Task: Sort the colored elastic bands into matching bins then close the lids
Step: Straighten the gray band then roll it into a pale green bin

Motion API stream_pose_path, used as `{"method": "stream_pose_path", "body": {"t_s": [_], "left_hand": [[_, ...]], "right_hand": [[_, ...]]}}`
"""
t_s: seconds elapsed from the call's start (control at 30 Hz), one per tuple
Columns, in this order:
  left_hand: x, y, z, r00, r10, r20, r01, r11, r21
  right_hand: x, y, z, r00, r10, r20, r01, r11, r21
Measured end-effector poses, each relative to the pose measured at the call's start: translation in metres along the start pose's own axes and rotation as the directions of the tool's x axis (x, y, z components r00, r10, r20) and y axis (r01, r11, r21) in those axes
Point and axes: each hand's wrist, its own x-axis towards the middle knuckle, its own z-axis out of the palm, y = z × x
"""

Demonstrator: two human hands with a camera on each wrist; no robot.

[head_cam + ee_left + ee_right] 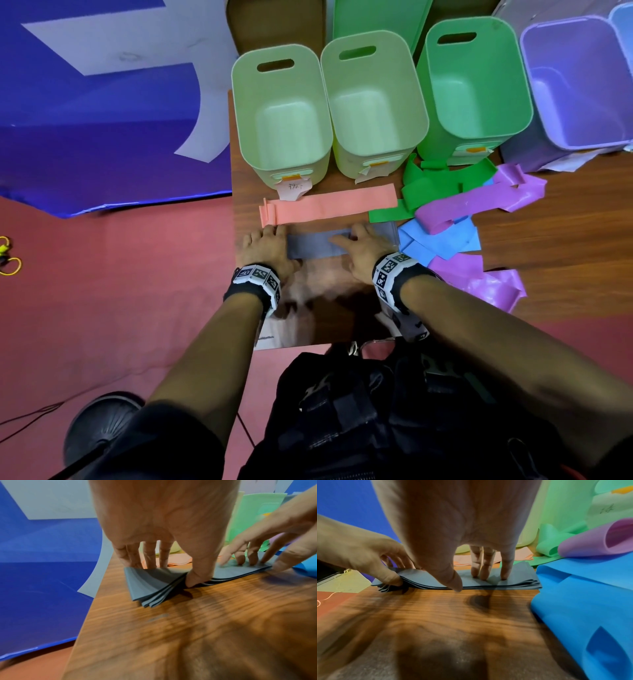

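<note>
A grey elastic band (pixel 315 247), folded into a flat stack, lies on the wooden table (pixel 565 240) near its front left. My left hand (pixel 265 241) grips the stack's left end (pixel 149 586), thumb pressing on the layers and fingers curled behind, so the end lifts and fans out. My right hand (pixel 363 244) presses straight fingers (pixel 485 574) flat on the stack's right half (pixel 513 582). A pink band (pixel 329 207) lies flat just beyond. Green (pixel 431 192), purple (pixel 479 202) and blue bands (pixel 438 243) are piled to the right.
Open bins stand in a row at the back: a pale green bin (pixel 284 137), a yellow-green bin (pixel 373 109), a darker green bin (pixel 476 92) and a purple bin (pixel 575 85). Lids (pixel 380 17) lean behind them. The table's left edge is next to my left hand.
</note>
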Motion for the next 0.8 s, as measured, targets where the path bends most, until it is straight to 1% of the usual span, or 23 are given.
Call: {"method": "stream_pose_path", "body": {"t_s": [0.2,0.33,0.43,0.53,0.6,0.7,0.8], "left_hand": [[-0.0040,-0.0051,0.0055,1.000,0.013,0.006,-0.012,0.998,-0.067],[-0.0046,-0.0051,0.0035,1.000,0.016,0.017,-0.014,0.995,-0.100],[-0.0047,-0.0063,0.0017,1.000,0.015,0.011,-0.014,0.996,-0.085],[-0.0053,-0.0082,0.0040,0.999,0.031,-0.040,-0.032,0.999,-0.030],[-0.0063,-0.0069,0.0072,0.998,0.020,-0.058,-0.021,0.999,-0.024],[-0.0085,-0.0048,0.0102,0.999,-0.022,-0.026,0.021,0.999,-0.049],[-0.0092,-0.0053,0.0087,1.000,-0.020,0.010,0.021,0.996,-0.084]], "right_hand": [[-0.0062,-0.0056,-0.0002,0.999,0.044,0.026,-0.044,0.999,-0.002],[-0.0087,-0.0043,-0.0038,0.998,0.036,0.050,-0.034,0.999,-0.038],[-0.0092,-0.0002,-0.0030,0.998,0.038,0.053,-0.035,0.998,-0.053],[-0.0078,0.0009,0.0006,0.998,0.045,0.052,-0.044,0.999,-0.031],[-0.0069,-0.0001,0.0020,0.998,0.053,0.041,-0.053,0.999,-0.014],[-0.0043,-0.0015,0.0037,0.997,0.063,0.037,-0.062,0.998,-0.016],[-0.0047,-0.0008,0.0038,0.996,0.072,0.042,-0.071,0.997,-0.029]]}}
